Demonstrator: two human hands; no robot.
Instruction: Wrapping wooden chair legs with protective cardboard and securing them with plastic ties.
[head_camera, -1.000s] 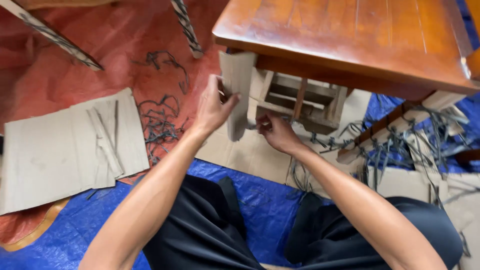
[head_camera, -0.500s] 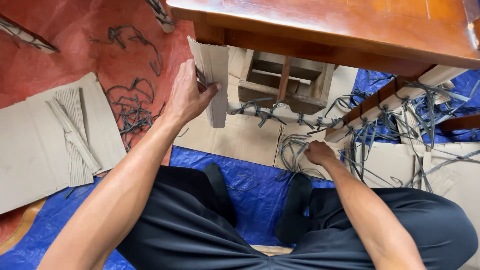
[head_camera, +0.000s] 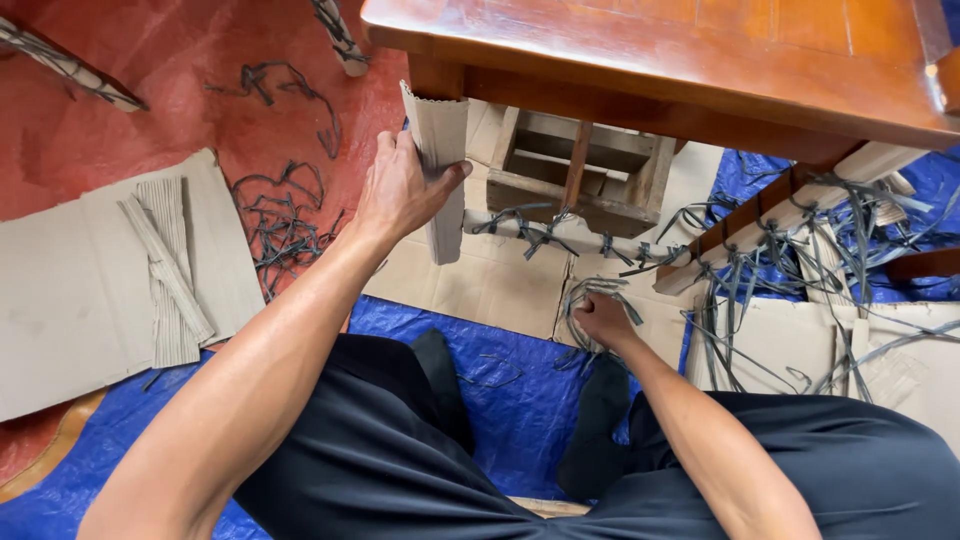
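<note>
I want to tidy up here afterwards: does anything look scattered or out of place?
Yes. Dark grey plastic strapping offcuts lie tangled on the red floor, with more strewn over the blue tarpaulin by the right hand. Loose corrugated cardboard strips lie askew on a flat cardboard sheet.

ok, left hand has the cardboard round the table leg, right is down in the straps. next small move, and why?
Probably lift one strap from the coil under the right hand up to the cardboard wrap. The left hand only pinches it around the leg, with nothing tying it.
</note>
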